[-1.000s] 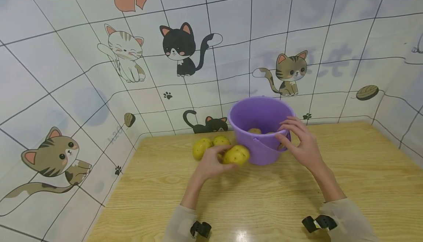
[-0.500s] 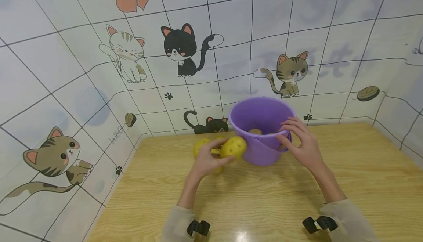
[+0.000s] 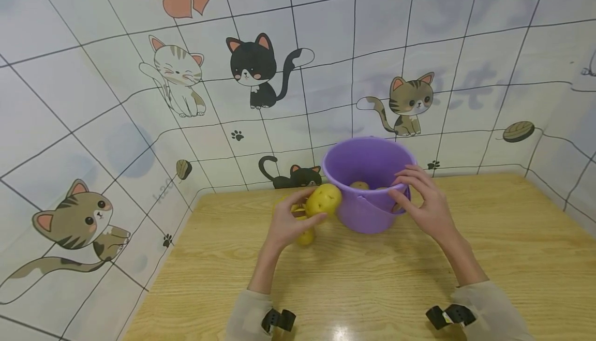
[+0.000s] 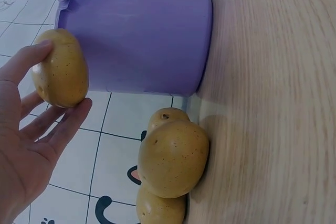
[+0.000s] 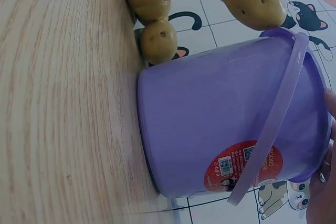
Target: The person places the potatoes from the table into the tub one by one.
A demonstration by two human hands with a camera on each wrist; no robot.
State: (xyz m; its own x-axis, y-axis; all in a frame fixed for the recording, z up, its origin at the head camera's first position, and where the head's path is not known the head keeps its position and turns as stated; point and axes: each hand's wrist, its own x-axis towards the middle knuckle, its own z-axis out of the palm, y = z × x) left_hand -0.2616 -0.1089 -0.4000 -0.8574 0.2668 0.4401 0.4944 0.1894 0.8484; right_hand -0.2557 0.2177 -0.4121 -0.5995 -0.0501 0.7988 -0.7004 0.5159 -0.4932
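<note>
My left hand [image 3: 285, 224] pinches a yellow potato [image 3: 324, 199] between thumb and fingers, lifted beside the left rim of a purple bucket [image 3: 368, 216]. In the left wrist view this potato [image 4: 62, 69] is up off the table, near the bucket's mouth. My right hand [image 3: 427, 204] grips the bucket's right front rim, thumb on the near side. Potatoes lie inside the bucket, one of them [image 3: 359, 185] showing over the rim. Three more rest on the table left of the bucket, the nearest potato [image 4: 174, 158] largest in the left wrist view; my left hand partly hides them from above.
The wooden table [image 3: 223, 279] meets a wall [image 3: 326, 98] with cat drawings close behind the bucket. The bucket's handle [image 5: 273, 119] hangs down on its near side, across a red label [image 5: 220, 169].
My left hand has lifted the potato from the table up to the bucket's rim height, shifting slightly left. The right hand and bucket have stayed in place.
</note>
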